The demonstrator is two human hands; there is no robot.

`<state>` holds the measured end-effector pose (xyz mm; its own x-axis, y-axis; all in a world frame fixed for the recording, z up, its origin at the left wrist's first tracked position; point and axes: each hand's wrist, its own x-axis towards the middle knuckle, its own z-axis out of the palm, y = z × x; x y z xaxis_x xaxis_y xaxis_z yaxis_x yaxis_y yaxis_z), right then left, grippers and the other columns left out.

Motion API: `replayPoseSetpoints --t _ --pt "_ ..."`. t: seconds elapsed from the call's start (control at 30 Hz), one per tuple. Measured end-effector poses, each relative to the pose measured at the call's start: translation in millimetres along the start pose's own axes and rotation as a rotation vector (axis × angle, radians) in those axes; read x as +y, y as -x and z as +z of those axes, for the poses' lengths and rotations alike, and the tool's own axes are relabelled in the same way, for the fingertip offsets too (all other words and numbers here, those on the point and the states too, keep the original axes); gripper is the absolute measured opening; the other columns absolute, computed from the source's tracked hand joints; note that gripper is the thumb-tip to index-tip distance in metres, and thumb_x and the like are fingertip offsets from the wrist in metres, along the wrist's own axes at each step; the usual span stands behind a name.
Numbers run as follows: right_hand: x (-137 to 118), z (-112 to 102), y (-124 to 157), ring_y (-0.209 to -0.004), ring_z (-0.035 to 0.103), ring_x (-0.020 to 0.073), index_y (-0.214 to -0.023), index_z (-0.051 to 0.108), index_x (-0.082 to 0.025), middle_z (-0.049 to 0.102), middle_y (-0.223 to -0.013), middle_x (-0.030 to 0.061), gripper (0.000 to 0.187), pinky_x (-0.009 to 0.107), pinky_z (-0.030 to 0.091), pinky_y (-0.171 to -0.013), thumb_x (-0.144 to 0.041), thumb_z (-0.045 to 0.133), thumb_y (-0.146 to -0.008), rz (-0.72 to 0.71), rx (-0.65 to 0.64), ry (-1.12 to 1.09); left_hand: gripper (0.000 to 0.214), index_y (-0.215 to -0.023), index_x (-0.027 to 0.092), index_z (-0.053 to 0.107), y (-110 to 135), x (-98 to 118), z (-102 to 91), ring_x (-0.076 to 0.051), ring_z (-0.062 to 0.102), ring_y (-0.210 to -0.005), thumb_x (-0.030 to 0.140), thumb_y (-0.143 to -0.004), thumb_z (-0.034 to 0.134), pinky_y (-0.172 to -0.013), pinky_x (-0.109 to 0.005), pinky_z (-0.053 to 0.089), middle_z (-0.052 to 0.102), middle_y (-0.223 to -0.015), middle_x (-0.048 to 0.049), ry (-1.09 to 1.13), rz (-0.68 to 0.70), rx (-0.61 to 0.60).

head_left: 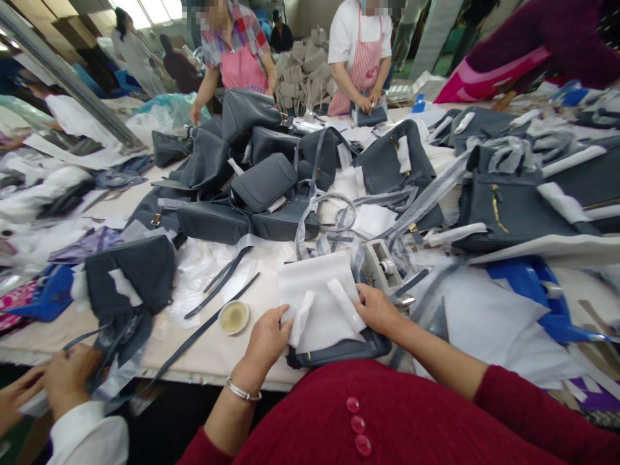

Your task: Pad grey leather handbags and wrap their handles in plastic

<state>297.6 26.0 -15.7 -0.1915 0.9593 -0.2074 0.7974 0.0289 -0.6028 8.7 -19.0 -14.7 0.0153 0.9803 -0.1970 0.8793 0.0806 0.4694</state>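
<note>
A dark grey leather bag (334, 352) lies at the table's near edge, close to my body. Over it is a white foam sheet (310, 274), with two white wrapped strips (345, 303) lying across the sheet. My left hand (268, 336) grips the sheet's left edge, thumb on top and the other fingers partly hidden. On the opposite side my right hand (378, 311) is closed at the right edge of the sheet, beside one wrapped strip; its fingertips are partly hidden.
Grey bags (213, 219) are heaped ahead, and more lie at the right (508, 206). A small dish of yellowish paste (234, 318) stands left of my hands. A grey metal device (382, 266) sits just beyond. A co-worker's hands (68, 378) hold straps at lower left.
</note>
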Motion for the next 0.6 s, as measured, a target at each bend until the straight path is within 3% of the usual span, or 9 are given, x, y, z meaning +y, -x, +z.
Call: replayPoseSetpoints --t 0.17,0.3,0.43,0.6 --pt "13 6 -9 -0.09 0.063 0.0211 -0.113 0.064 -0.02 0.072 -0.101 0.0087 0.028 0.027 0.042 -0.078 -0.023 0.049 -0.089 -0.087 0.0 0.143 0.049 -0.126 0.013 0.061 1 -2 -3.1 -0.02 0.065 -0.082 0.023 -0.078 0.058 -0.081 -0.033 0.051 0.069 -0.086 -0.0064 0.133 -0.028 -0.068" --pt "25 9 -23 -0.1 0.062 0.0221 -0.125 0.06 -0.021 0.07 -0.113 0.0083 0.035 0.029 0.043 -0.087 -0.026 0.048 -0.092 -0.162 0.043 0.072 0.046 -0.125 0.014 0.06 0 -10 2.6 -0.016 0.064 -0.081 0.023 -0.079 0.057 -0.081 -0.03 0.052 0.068 -0.094 -0.0059 0.305 -0.017 0.036" --pt "29 6 -36 -0.088 0.063 0.0201 -0.111 0.066 -0.018 0.071 -0.098 0.0062 0.027 0.026 0.043 -0.078 -0.026 0.051 -0.09 -0.166 0.046 0.014 0.038 -0.119 0.017 0.063 3 -10 10.2 -0.017 0.063 -0.083 0.023 -0.084 0.054 -0.084 -0.031 0.051 0.067 -0.092 -0.0055 0.221 0.087 0.155" --pt "29 -5 -27 -0.082 0.061 0.0181 -0.091 0.065 -0.018 0.07 -0.086 0.0053 0.017 0.024 0.038 -0.071 -0.027 0.051 -0.09 -0.204 -0.081 0.115 0.04 -0.12 0.015 0.064 13 -6 10.2 -0.018 0.064 -0.077 0.024 -0.082 0.055 -0.077 -0.03 0.052 0.069 -0.086 -0.0055 0.203 -0.008 0.01"
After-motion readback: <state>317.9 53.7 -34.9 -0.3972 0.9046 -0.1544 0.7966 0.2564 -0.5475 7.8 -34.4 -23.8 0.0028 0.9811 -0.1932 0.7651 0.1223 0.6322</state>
